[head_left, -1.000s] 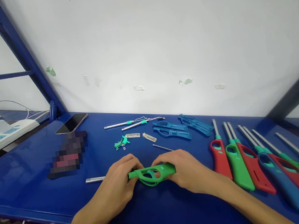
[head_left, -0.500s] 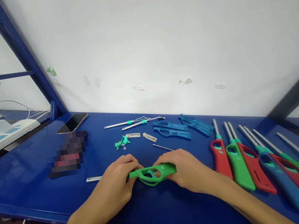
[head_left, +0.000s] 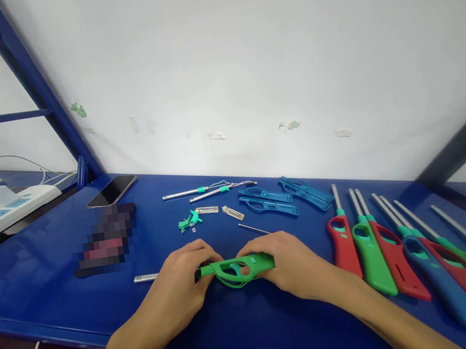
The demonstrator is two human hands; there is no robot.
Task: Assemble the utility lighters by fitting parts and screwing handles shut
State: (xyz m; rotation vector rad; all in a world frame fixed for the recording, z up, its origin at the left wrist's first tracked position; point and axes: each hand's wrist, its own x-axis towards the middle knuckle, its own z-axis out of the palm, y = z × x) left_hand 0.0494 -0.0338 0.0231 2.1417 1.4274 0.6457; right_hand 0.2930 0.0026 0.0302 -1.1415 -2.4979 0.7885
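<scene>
Between my two hands lies a green long-necked lighter (head_left: 253, 263), held level just above the blue tabletop. My left hand (head_left: 179, 281) is closed round its front end, and a silver metal tube (head_left: 146, 278) sticks out beyond the fingers on the left. My right hand (head_left: 287, 262) grips the back of the handle, fingers wrapped over the top. At the trigger opening, two green edges stand slightly apart, with a teal part inside. Behind my hands lie a thin screwdriver-like rod (head_left: 254, 229), teal plastic bits (head_left: 190, 221) and clear fuel tanks (head_left: 233, 213).
Several assembled red, green and blue lighters (head_left: 374, 258) lie along the right. Blue handle halves (head_left: 267, 201) and silver tubes with wires (head_left: 183, 193) lie at the back, near the wall. A phone (head_left: 113, 190), a blurred dark item (head_left: 109, 239) and a power strip (head_left: 14, 207) are leftward.
Both hands keep their hold on the green lighter. A little more of its front end shows beside my left fingers, and the handle is turned very slightly.
</scene>
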